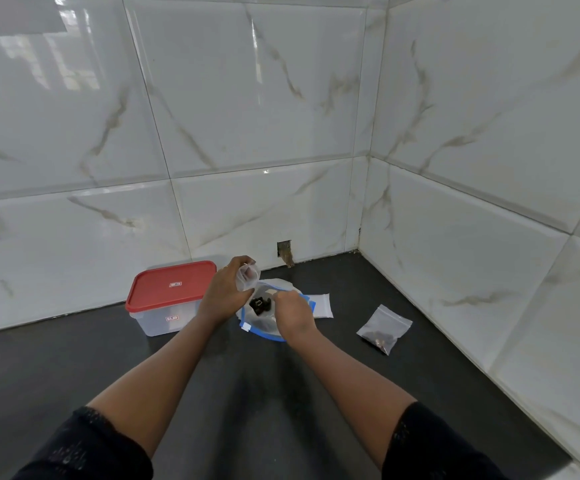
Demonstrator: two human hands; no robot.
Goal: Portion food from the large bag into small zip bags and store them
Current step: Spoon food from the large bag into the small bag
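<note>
The large clear bag with a blue zip edge [264,332] lies open on the dark counter, dark food pieces [259,303] showing at its mouth. My left hand [224,292] holds a small clear zip bag [248,277] upright just above the large bag. My right hand [292,313] is inside the large bag's mouth with its fingers curled; what they hold is hidden. A filled small zip bag [384,329] lies to the right.
A clear plastic box with a red lid [169,289] stands shut at the left, by the wall. A stack of empty small zip bags [321,304] lies behind the large bag. Tiled walls meet in a corner at the back right.
</note>
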